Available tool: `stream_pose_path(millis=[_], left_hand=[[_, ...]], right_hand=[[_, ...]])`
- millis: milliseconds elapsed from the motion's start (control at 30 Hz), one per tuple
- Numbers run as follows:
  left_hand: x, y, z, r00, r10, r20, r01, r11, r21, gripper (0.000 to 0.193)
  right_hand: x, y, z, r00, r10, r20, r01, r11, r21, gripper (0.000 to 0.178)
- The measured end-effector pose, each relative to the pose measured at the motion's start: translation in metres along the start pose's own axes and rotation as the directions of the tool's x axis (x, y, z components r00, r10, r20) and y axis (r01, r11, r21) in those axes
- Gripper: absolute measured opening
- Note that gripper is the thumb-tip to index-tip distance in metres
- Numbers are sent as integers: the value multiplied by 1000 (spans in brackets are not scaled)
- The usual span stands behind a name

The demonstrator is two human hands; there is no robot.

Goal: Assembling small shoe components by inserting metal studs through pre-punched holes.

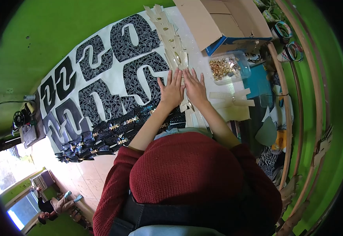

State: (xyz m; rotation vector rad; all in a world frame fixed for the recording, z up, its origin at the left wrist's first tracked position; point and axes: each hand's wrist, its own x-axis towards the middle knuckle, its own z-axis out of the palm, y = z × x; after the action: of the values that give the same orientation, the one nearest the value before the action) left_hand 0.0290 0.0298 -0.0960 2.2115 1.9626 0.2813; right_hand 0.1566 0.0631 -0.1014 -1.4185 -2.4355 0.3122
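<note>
My left hand (172, 90) lies flat, fingers stretched toward the far side of the table, on a row of overlapping beige straps (171, 39) with small gold ornaments. Beside it, my right hand (195, 89) rests the same way with its fingers spread a little, thumbs close together. Neither hand grips anything. The straps run from the far edge down beneath both hands, which hide part of them. Rows of glossy black straps (112, 131) with gold ornaments lie near my left forearm. A few loose beige straps (232, 96) lie right of my right hand.
Black patterned cut-out pieces (130, 33) cover the left of the white table. At the right stand a clear plastic tub (244, 69) of gold fittings and an open cardboard box (197, 23). A wooden rack (283, 118) borders the right. A sewing machine (30, 129) and a person (53, 205) are farther left.
</note>
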Motion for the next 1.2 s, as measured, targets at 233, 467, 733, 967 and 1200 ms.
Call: stream_pose_path(millis=[233,467,733,967,1200], left_hand=[[8,2,-17,998,-28,61,34,994,-109,56],[4,3,-31,993,-116,-37,95,925,-367,53],[-48,29,-22,986,-30,-167,-41,913,-407,36],[-50,51,-22,977,93,-194,-167,898,-408,25],[-57,58,-22,960,216,-176,-269,883,-384,20]], right_hand=[[12,8,-13,997,4,71,-9,998,68,46],[-9,18,-53,989,150,-6,-113,767,632,31],[-88,80,-85,963,253,-92,-245,966,85,33],[-105,95,-81,964,253,-87,-256,967,-17,37],[-89,77,-128,926,362,106,-349,929,-119,31]])
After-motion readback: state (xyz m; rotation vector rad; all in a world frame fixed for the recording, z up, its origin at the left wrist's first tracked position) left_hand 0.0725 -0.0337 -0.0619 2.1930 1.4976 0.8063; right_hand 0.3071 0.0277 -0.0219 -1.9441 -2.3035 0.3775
